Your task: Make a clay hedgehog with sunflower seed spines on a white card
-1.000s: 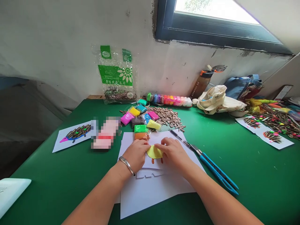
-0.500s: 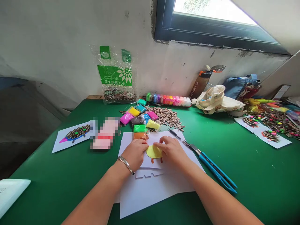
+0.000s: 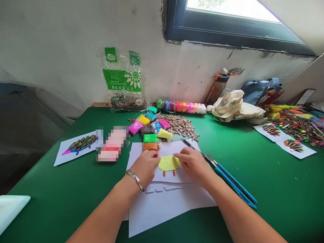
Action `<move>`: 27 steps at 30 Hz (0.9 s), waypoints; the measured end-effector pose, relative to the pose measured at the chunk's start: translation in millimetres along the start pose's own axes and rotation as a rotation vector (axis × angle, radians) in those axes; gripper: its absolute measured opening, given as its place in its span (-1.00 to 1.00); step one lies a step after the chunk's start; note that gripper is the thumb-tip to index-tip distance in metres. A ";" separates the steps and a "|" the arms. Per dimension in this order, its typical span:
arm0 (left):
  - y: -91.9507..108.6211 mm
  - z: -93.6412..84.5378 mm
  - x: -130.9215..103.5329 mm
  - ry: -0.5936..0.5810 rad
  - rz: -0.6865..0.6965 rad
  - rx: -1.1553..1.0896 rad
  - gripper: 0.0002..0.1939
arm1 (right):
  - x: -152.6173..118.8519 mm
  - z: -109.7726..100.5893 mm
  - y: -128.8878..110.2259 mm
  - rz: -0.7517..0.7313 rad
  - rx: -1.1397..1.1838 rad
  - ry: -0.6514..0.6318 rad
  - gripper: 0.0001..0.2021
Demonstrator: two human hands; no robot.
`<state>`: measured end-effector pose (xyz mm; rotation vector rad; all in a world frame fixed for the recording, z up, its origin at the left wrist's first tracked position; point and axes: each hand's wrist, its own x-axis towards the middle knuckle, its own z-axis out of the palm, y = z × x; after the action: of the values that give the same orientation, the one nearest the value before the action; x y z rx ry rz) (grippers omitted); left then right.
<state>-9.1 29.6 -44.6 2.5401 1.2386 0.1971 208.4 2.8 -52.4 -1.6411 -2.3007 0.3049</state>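
Your two hands flank the flat yellow clay oval (image 3: 169,164), which lies on the white paper (image 3: 158,177) in front of you on the green table (image 3: 88,199). Your left hand (image 3: 142,168) has its fingertips at the oval's left edge; your right hand (image 3: 197,165) reaches to its upper right edge, index finger extended, the others curled. You can't tell from this view whether either hand pinches the clay or only presses it. Two brown legs (image 3: 173,173) stick out below the oval. Wrapped clay packets (image 3: 150,138) and loose sunflower seeds (image 3: 178,124) lie just beyond your hands, and a blue tool (image 3: 238,187) lies beside your right forearm.
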 end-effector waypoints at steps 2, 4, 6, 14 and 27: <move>0.8 0.2 0.0 0.001 0.003 -0.001 -0.62 | 0.5 1.6 -2.4 -0.019 -0.011 -0.019 -0.68; 1.1 0.6 -0.4 0.004 0.003 0.001 -0.62 | 0.8 3.4 -3.7 -0.038 -0.028 -0.038 -0.73; 1.0 1.1 -1.0 0.010 0.003 0.007 -0.62 | 0.7 5.0 -4.1 -0.053 -0.052 -0.040 -0.79; 0.5 4.2 -1.5 0.050 0.009 0.007 -0.55 | -0.2 7.8 -2.6 -0.042 -0.019 -0.027 -0.66; -0.1 8.8 -1.1 0.073 0.040 0.031 -0.58 | 1.0 9.4 -10.2 -0.075 -0.126 -0.064 -0.76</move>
<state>-7.5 27.0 -52.9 2.6079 1.2267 0.2845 195.7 0.5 -57.6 -1.6206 -2.4682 0.2016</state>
